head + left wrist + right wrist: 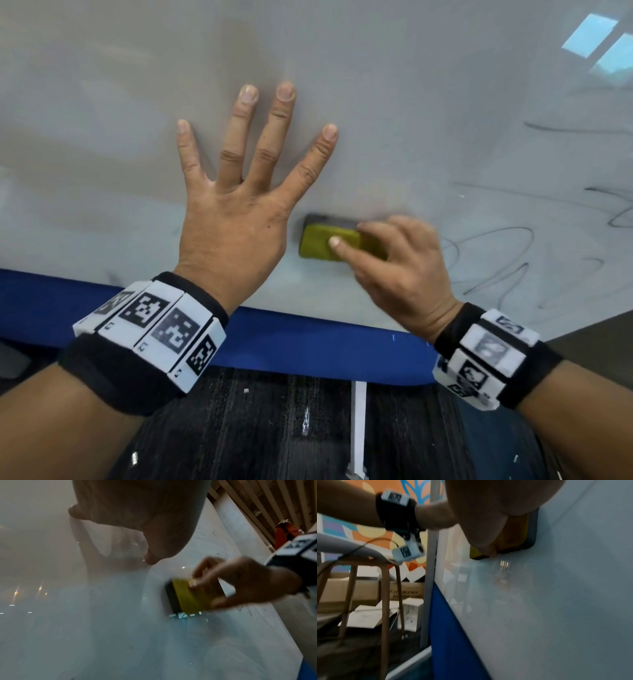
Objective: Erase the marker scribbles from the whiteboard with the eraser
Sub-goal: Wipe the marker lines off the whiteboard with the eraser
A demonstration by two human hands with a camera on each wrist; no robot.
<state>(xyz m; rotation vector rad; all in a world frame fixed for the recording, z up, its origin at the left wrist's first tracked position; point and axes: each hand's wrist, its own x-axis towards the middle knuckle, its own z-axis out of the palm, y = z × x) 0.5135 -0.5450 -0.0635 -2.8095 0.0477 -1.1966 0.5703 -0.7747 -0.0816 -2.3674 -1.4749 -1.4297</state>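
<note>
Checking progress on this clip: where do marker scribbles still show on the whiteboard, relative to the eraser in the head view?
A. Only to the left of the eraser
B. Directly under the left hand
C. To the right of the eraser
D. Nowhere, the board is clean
C: dark scribbles loop across the whiteboard to the right of the eraser held by the right hand.

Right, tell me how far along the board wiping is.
Done, as it looks: the whiteboard around the spread left hand shows only faint smudges. In hand: the right hand grips the yellow eraser and presses it flat on the board, beside the left hand. Left: dark marker scribbles remain to the right of the eraser, up toward the board's right edge.
</note>
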